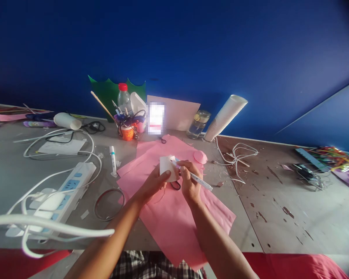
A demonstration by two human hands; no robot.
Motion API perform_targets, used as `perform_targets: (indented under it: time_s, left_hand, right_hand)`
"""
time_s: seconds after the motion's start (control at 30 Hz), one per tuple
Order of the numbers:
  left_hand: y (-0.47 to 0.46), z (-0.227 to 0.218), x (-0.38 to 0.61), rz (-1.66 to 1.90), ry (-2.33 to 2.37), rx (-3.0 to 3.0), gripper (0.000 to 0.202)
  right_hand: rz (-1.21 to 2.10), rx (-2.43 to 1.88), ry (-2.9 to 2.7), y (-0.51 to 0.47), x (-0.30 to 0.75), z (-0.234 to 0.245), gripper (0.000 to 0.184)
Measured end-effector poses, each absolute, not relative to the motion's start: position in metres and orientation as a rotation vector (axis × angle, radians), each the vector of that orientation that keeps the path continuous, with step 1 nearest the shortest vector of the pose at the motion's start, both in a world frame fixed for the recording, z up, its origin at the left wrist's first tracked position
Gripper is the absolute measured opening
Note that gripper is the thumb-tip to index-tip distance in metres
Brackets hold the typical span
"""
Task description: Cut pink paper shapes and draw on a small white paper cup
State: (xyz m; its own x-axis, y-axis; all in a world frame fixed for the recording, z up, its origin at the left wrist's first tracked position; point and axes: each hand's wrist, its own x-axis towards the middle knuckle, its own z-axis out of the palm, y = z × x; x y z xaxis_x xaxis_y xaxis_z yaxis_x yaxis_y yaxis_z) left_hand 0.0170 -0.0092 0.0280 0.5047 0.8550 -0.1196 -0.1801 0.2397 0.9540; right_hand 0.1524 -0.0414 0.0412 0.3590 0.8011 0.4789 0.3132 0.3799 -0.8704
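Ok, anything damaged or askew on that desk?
The desktop at right looks damaged: dark patches scar its pale surface. The stack of white cups leans well over instead of standing upright, and a single white cup lies on its side at left.

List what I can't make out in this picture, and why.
All in the head view:
Face of the bright panel: pixelated.
Lettering on the pen in the right hand: too small.
Back of the white piece in the left hand: faces away.
Rest of the black loop between the hands: likely behind the white piece and hands.
Thick white cable: cut off by the left edge.
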Motion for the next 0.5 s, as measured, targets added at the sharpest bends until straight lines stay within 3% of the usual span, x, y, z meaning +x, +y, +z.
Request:
perform_targets:
  time_s: [0.5]
  left_hand:
    - [-0.0084, 0.0269, 0.0173, 0.829, 0.749, 1.062, 0.065]
  right_hand:
    - [0.367, -1.191, -1.285, -0.0408, 0.1525, 0.0424, 0.023]
